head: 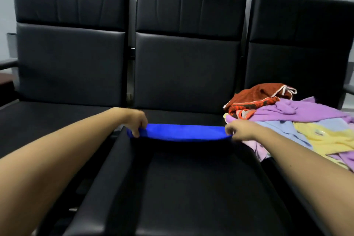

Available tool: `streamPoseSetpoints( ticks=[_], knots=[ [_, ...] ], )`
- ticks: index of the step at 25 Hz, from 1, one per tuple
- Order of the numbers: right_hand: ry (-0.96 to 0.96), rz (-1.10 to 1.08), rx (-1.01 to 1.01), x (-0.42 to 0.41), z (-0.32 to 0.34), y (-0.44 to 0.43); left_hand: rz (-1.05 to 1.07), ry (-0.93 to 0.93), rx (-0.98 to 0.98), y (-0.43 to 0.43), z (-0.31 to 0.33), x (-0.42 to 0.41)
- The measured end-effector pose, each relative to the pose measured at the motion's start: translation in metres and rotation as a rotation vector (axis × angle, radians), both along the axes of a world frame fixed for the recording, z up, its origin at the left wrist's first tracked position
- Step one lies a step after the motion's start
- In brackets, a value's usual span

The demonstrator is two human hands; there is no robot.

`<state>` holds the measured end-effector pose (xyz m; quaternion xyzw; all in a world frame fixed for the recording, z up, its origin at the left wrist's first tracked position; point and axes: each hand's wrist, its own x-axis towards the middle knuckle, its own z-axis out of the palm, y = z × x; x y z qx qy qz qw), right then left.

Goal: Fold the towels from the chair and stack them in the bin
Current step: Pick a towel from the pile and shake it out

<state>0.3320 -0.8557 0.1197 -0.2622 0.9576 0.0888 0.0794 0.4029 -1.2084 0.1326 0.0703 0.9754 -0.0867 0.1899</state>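
A bright blue towel (183,132) is stretched flat between my two hands, just above the middle black seat (191,188). My left hand (138,123) grips its left end with curled fingers. At the towel's right end my right hand (237,130) pinches the corner. A loose pile of towels (298,126) lies on the right seat: a rust-red patterned one (256,97) on top at the back, purple, pale blue and yellow ones in front. No bin is in view.
Three black padded chairs stand side by side against a pale wall, their backrests (187,44) rising behind the towel. The left seat (47,120) lies beside my left forearm. A dark armrest (7,63) shows at the far left edge.
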Motion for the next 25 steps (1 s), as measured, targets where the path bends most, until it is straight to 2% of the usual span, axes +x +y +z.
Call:
streamPoseSetpoints(
  ticks=[2,4,6,9,11,12,16,18,21,23,25],
  knots=[
    [-0.311,-0.049,0.063,0.014,-0.022,0.0,0.05,-0.345,-0.028,0.02,-0.02,0.01],
    [-0.385,-0.096,0.075,0.024,-0.035,-0.002,0.09,-0.516,-0.067,0.038,-0.034,0.013],
    [-0.327,-0.134,0.062,0.028,-0.036,-0.007,0.066,-0.426,-0.03,0.053,-0.037,0.012],
    [-0.214,-0.208,-0.061,0.034,-0.039,-0.014,-0.029,-0.015,0.233,0.069,-0.053,0.013],
    [-0.113,-0.266,-0.161,0.043,-0.048,-0.021,-0.068,-0.033,0.246,0.076,-0.071,0.024],
    [-0.05,-0.294,-0.2,0.049,-0.053,-0.026,0.001,-0.087,0.228,0.078,-0.082,0.03],
    [0.188,-0.375,-0.454,0.067,-0.071,-0.043,0.473,-0.009,0.308,0.105,-0.097,0.047],
    [0.195,-0.435,-0.544,0.074,-0.077,-0.053,0.593,-0.065,0.349,0.134,-0.084,0.055],
    [0.06,-0.519,-0.658,0.075,-0.085,-0.063,0.448,-0.16,0.402,0.162,-0.063,0.063],
    [0.02,-0.521,-0.731,0.074,-0.092,-0.065,0.423,-0.073,0.479,0.15,-0.053,0.059],
    [0.04,-0.52,-0.755,0.075,-0.097,-0.065,0.492,0.193,0.58,0.128,-0.056,0.052]
  ],
)
